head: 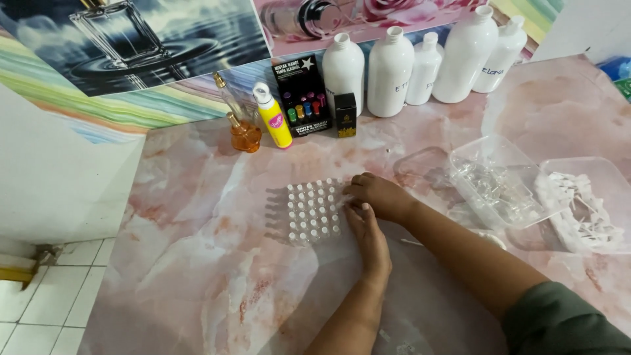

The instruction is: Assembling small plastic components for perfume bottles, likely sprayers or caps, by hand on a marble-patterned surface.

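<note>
Partly hidden: vials [312, 210] behind both hands [378, 197].

Pink marbled counter [197, 276] carries a block of small vials [313, 210], five white bottles [390, 72], a yellow bottle [274, 118] and clear trays [499, 181].

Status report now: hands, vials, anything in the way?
Left hand and right hand both touch right edge of vial block. Vials upright, in rows. Tubs to the right, clear of hands.
</note>
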